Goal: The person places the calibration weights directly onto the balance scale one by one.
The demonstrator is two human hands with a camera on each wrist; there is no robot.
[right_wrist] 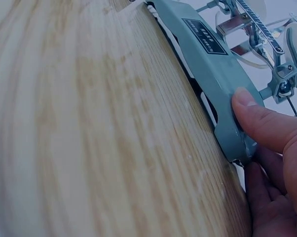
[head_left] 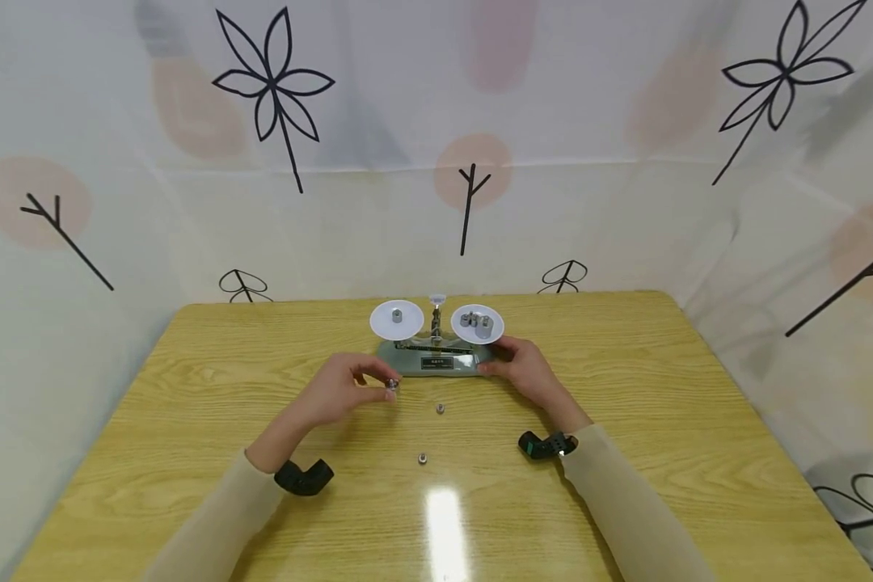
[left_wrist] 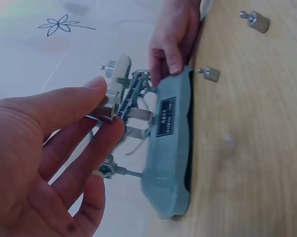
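Note:
A balance scale with a grey-green base [head_left: 411, 364] stands toward the back of the table. Between thumb and fingers, my left hand [head_left: 338, 390] pinches a small metal weight [left_wrist: 108, 106] just in front of the base's left end. My right hand [head_left: 529, 373] grips the base's right end, thumb [right_wrist: 254, 111] on top and fingers around the end. The white left pan [head_left: 384, 328] carries one weight [head_left: 397, 316]. Several weights, including a larger one [head_left: 484, 326], stand in the right pan [head_left: 466, 335].
Two loose knobbed weights lie on the wooden table [head_left: 218, 420] in front of the scale: one weight [head_left: 440, 408] close to the base, another weight [head_left: 423, 458] nearer me. A patterned cloth [head_left: 378, 234] hangs behind the table and along its sides.

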